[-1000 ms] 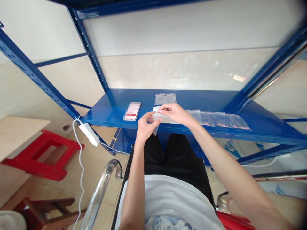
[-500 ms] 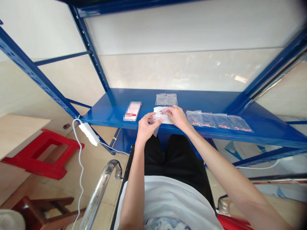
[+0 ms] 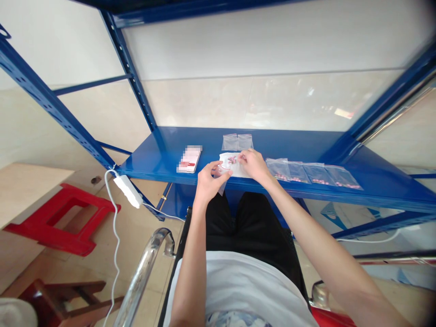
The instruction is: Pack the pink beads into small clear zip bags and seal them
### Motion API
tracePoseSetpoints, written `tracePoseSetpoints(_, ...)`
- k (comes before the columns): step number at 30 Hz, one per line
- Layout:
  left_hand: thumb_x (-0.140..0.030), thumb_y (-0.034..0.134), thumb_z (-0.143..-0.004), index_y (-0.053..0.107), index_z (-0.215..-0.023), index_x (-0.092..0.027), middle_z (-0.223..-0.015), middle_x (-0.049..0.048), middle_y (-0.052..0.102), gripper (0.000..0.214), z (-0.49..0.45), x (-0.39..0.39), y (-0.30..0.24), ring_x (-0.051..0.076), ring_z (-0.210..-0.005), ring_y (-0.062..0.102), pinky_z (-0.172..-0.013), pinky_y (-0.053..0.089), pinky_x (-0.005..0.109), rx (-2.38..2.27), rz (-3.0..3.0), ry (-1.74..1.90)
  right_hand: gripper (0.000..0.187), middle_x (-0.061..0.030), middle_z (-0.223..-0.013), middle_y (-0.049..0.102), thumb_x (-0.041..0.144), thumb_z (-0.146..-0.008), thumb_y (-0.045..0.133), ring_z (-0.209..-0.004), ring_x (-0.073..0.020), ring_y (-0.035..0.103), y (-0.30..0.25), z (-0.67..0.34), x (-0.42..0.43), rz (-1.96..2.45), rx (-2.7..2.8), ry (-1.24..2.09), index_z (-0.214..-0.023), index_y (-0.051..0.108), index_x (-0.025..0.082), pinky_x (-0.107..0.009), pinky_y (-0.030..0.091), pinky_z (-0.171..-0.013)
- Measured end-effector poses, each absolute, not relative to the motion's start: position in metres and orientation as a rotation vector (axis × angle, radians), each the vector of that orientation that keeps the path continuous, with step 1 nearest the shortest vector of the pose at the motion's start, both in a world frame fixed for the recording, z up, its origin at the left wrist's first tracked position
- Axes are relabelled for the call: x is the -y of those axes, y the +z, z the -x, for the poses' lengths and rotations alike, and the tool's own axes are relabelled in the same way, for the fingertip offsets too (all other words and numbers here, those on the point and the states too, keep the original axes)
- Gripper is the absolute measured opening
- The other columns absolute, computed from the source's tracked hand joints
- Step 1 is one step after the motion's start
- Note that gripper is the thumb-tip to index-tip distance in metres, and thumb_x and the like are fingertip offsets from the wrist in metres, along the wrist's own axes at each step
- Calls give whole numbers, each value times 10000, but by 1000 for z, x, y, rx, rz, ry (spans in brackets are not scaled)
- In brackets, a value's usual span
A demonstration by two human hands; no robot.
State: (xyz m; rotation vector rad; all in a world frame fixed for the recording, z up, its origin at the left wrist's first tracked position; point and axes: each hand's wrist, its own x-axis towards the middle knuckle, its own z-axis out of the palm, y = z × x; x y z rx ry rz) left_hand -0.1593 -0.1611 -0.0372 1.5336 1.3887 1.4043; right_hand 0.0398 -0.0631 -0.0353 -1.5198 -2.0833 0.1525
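At the front edge of the blue shelf (image 3: 293,141), the left hand (image 3: 207,183) holds a clear bag (image 3: 221,187), thumb and fingers parted at its mouth. The right hand (image 3: 255,164) bunches its fingertips beside loose pink pieces (image 3: 232,160) on a white sheet (image 3: 239,172); whether one's pinched, I can't tell! Rightward, four bags (image 3: 316,171) already hold pieces; the loose ones remain, and two bags (image 3: 245,141) behind show none inside.

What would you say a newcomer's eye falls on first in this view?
Probably the left hand, pinching a clear bag at the front edge of the blue shelf, and the right hand, near small pink pieces on a white sheet. The bright red stool, lower left, likely follows.
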Motion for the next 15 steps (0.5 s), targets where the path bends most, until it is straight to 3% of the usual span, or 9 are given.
tracePoseSetpoints(3,-416,902,-806,787,-1198,-188,-1151,100,792,468,159,160,-39,201,-912,721,-858,564,315,-1383,-1545,1400,151,-100,-948,779,228,-929,645,-891,-249,673,-20,-44,71,1371,2062,402,-923,791,192,-346,486,-842)
tracePoseSetpoints(6,-422,894,-808,780,-1209,-174,-1075,97,791,485,158,160,-41,205,-903,725,-842,555,313,-1352,-1556,1388,199,-71,-873,759,365,-923,671,-807,-228,640,-2,-45,84,1154,2091,636,-917,780,199,-339,466,-774)
tracePoseSetpoints(15,-419,901,-800,774,-1197,-184,-986,58,778,478,160,163,-35,173,-840,706,-771,518,276,-1200,-1569,1350,361,-37,-775,693,549,-892,703,-734,-201,569,25,-38,108,966,2226,871,-834,773,200,-323,416,-704)
